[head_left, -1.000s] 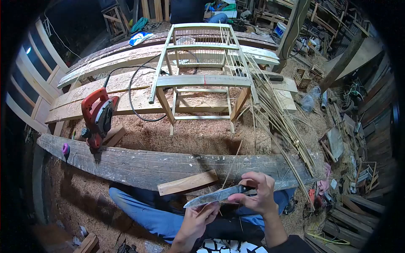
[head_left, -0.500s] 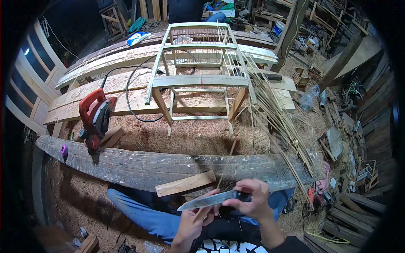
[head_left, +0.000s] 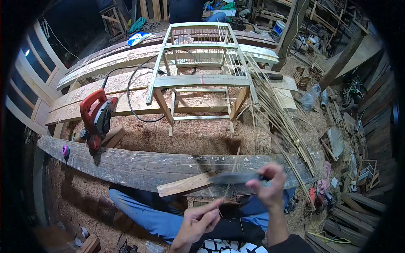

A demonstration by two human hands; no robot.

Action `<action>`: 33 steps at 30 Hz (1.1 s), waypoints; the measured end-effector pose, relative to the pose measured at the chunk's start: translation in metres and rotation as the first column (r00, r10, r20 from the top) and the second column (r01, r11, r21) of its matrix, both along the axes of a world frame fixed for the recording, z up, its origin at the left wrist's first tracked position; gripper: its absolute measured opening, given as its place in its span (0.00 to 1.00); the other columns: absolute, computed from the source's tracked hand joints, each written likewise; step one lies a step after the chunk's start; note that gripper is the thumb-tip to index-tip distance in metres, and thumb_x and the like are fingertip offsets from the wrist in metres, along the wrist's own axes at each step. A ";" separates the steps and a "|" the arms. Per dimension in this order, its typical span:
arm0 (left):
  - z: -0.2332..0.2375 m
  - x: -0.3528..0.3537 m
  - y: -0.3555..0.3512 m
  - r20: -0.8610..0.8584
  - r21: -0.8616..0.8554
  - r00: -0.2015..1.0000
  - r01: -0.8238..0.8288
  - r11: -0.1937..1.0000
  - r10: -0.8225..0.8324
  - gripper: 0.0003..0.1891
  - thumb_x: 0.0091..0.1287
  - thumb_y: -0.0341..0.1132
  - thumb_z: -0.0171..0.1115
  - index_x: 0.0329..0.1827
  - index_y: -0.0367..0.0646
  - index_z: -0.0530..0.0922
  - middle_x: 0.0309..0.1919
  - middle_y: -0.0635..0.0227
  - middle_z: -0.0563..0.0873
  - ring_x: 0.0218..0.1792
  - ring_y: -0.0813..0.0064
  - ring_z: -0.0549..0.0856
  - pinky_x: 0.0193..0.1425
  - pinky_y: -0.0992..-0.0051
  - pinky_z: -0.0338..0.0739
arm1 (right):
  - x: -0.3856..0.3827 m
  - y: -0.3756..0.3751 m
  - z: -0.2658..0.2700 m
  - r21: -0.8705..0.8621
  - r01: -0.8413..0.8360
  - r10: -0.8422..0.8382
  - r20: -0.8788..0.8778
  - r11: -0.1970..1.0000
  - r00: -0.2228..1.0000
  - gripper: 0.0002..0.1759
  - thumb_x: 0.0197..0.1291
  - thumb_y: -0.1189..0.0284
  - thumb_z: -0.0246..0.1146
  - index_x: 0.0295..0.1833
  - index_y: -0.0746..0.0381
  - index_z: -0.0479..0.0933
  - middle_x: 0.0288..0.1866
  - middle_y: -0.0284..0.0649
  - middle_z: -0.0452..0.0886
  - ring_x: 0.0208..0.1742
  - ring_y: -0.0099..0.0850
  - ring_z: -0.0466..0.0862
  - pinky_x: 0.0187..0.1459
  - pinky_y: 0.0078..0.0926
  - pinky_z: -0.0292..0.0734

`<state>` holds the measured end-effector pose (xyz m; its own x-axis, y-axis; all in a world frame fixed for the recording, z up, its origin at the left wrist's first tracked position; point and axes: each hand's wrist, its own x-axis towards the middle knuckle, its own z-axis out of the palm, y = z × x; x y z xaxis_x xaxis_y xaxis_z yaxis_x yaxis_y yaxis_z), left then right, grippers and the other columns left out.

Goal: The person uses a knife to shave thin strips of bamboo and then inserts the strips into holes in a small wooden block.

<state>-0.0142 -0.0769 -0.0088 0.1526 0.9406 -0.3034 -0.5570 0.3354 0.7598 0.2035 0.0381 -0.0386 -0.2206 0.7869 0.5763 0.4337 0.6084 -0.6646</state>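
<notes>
My right hand (head_left: 271,185) is wrapped around the handle of a knife (head_left: 232,178), whose blade points left and is blurred by motion. Below and to the left, my left hand (head_left: 199,222) pinches a thin bamboo strip (head_left: 225,196) that slants up and away over the plank. The blade overlaps this strip in the view. Just beyond my left hand, a flat wooden piece with small holes (head_left: 179,187) lies on the near edge of the weathered plank (head_left: 135,165).
A slatted wooden frame (head_left: 202,80) stands beyond the plank on long boards (head_left: 84,95). Several bamboo strips (head_left: 287,126) lean at its right. A red power planer (head_left: 96,120) and purple tape roll (head_left: 65,150) rest at left. A person (head_left: 185,10) is at the back.
The knife and my right hand have moved up and to the right, away from my left hand. My left hand has dropped slightly, still pinching the strip.
</notes>
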 end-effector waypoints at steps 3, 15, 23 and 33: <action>0.002 0.005 -0.004 -0.094 -0.126 0.996 -0.008 0.992 -0.004 0.21 0.78 0.29 0.55 0.72 0.34 0.75 0.24 0.72 0.75 0.21 0.87 0.65 0.21 0.84 0.55 | 0.008 0.004 0.010 -0.114 0.098 -0.123 -0.237 0.989 0.964 0.34 0.49 0.47 0.79 0.48 0.60 0.73 0.30 0.35 0.84 0.27 0.28 0.87 0.30 0.22 0.81; -0.010 0.012 0.010 0.074 -0.095 0.997 -0.027 0.995 0.034 0.26 0.78 0.36 0.59 0.77 0.37 0.69 0.26 0.77 0.72 0.24 0.88 0.65 0.24 0.84 0.55 | -0.023 -0.022 0.012 -0.022 -0.155 0.156 0.061 0.988 0.986 0.40 0.40 0.52 0.85 0.52 0.62 0.73 0.33 0.37 0.83 0.28 0.24 0.82 0.32 0.20 0.82; -0.002 0.002 0.001 0.116 -0.130 0.991 0.082 0.988 -0.067 0.23 0.77 0.29 0.56 0.75 0.35 0.71 0.24 0.74 0.70 0.23 0.86 0.66 0.23 0.84 0.58 | 0.005 0.000 0.003 -0.068 0.005 -0.005 0.005 0.998 1.000 0.37 0.44 0.50 0.82 0.50 0.60 0.72 0.32 0.34 0.82 0.28 0.24 0.83 0.30 0.21 0.79; -0.016 0.015 0.013 0.092 -0.101 0.995 0.034 0.994 -0.025 0.28 0.81 0.35 0.54 0.82 0.42 0.62 0.25 0.77 0.71 0.21 0.88 0.64 0.22 0.84 0.56 | -0.020 -0.023 0.002 -0.119 -0.175 0.180 0.033 0.977 0.983 0.37 0.43 0.53 0.84 0.51 0.63 0.75 0.34 0.38 0.84 0.31 0.26 0.88 0.34 0.21 0.86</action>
<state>0.0005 -0.0634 -0.0251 0.2110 0.8998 -0.3820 -0.6105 0.4265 0.6674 0.1835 0.0146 -0.0363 -0.3856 0.7934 0.4710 0.3561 0.5988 -0.7174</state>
